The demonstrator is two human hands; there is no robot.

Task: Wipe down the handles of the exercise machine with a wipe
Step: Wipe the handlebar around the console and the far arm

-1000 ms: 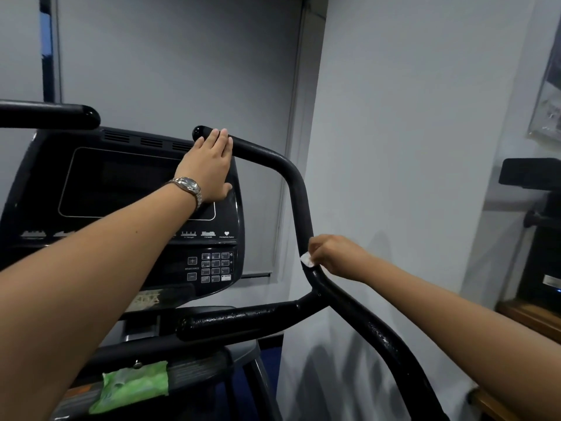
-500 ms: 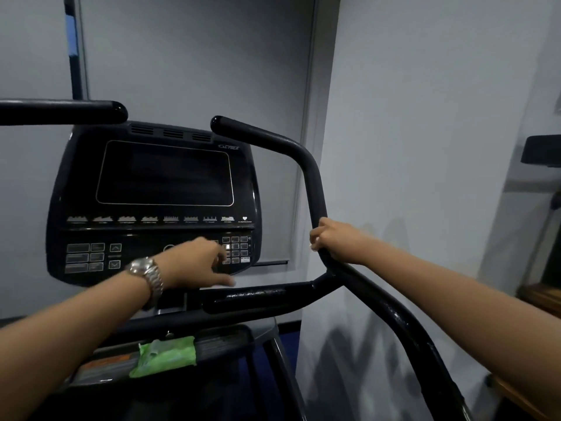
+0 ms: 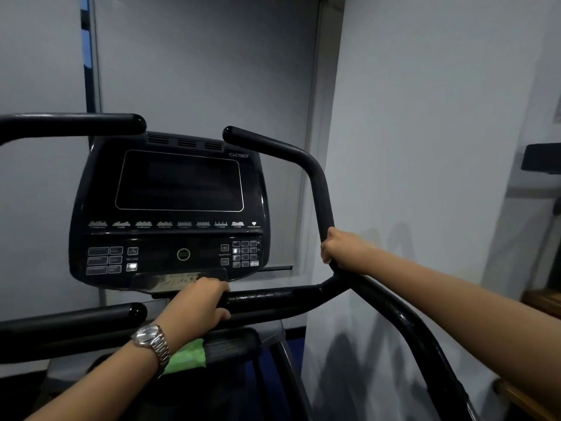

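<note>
Head camera looks down over both my forearms at the exercise machine's black console (image 3: 179,183), whose screen is dark.

My right hand (image 3: 344,250) is wrapped round the right handle (image 3: 320,189), the tall black bar that runs in from beside the console's top corner, bends down and meets the lower frame. My grip sits low on the upright stretch, just above that junction. My fingers are curled tight and pressed together round the bar. Whether a wipe is folded under them I cannot tell, as my fist hides it.

My left hand (image 3: 197,305) grips the short horizontal handle (image 3: 270,297) just below the console, at its inner end. The fingers are curled over the top, close together, with the thumb hooked underneath. A silver wristwatch (image 3: 151,340) sits on that wrist.

A green packet of wipes (image 3: 188,357) lies on the tray (image 3: 230,344) below the handles, partly hidden behind my left wrist.

To the left, the upper left handle (image 3: 73,124) and the lower left handle (image 3: 73,319) point inward, well apart from both hands. A pale wall (image 3: 425,147) stands close on the right.
</note>
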